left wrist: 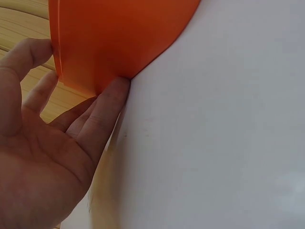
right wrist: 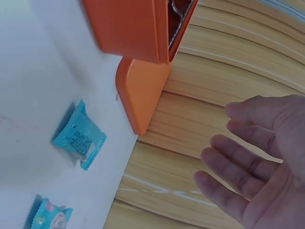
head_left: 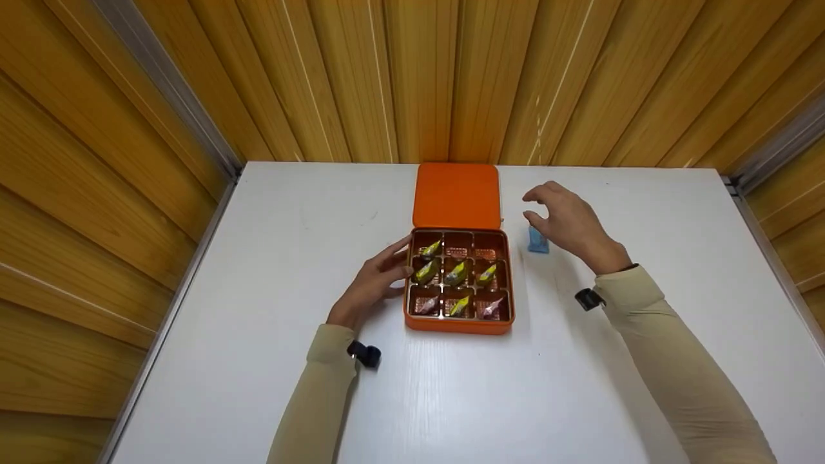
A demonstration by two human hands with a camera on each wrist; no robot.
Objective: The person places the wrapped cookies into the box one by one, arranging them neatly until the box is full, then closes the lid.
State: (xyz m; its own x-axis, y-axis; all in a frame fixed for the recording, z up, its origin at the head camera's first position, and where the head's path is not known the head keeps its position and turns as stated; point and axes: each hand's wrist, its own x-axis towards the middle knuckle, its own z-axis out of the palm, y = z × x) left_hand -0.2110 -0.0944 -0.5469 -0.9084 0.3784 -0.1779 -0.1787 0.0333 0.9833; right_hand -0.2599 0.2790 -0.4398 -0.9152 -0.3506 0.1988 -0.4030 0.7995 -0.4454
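An orange hinged tin (head_left: 459, 325) stands on the white table, its lid (head_left: 456, 195) laid back behind it. Inside, a divided tray holds several small wrapped packets (head_left: 456, 273), green-yellow ones and some reddish ones. My left hand (head_left: 374, 283) rests on the tin's left side; in the left wrist view its extended fingertips (left wrist: 116, 88) touch the orange wall. To the right of the tin, my right hand (head_left: 570, 219) hovers with bent, spread fingers and holds nothing. Below it lie two blue packets, one nearer (right wrist: 81, 137) and one lower (right wrist: 51, 215) in the right wrist view.
The white table (head_left: 271, 258) reaches back to a wood-slat wall (head_left: 451, 77). Slatted side panels with metal frame bars (head_left: 187, 96) stand left and right. A black wrist camera (head_left: 366, 354) sits on each sleeve.
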